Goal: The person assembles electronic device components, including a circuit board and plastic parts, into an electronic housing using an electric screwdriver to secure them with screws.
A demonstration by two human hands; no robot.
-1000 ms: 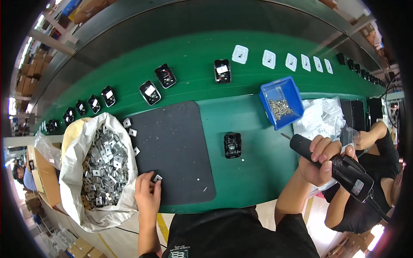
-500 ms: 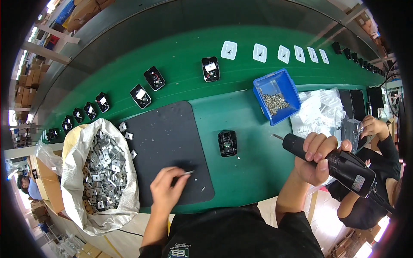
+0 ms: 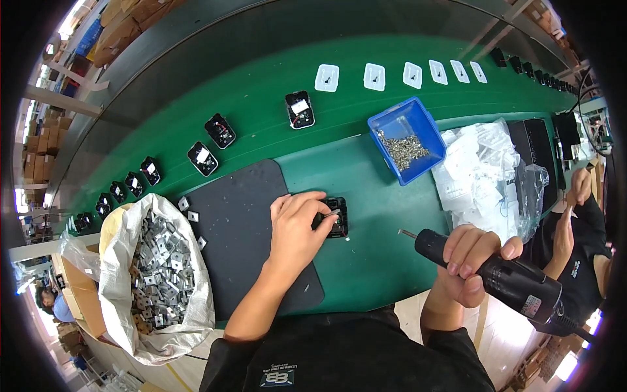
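My left hand (image 3: 302, 225) reaches over a small black housing (image 3: 338, 228) on the green work surface, covering its left part. The thumb and fingertips pinch a small metal piece (image 3: 336, 212) at the housing's opening; its full shape is hidden. My right hand (image 3: 467, 264) is wrapped round a black electric screwdriver (image 3: 516, 281), whose cable runs off at lower right. Its thin bit (image 3: 407, 233) points left toward the housing, some way apart from it. Whether a screw sits on the tip is too small to tell.
A white sack (image 3: 199, 313) of bent metal plates stands left of a black mat (image 3: 251, 215). Beyond are a blue bin (image 3: 434, 134) of screws and clear plastic bags (image 3: 477, 176). Housings and white trays (image 3: 327, 78) line the green belt. A co-worker's hands (image 3: 575, 196) are at far right.
My left hand has moved from the black mat up and right to the housing, carrying the small metal piece. My right hand has shifted slightly left and down with the screwdriver.
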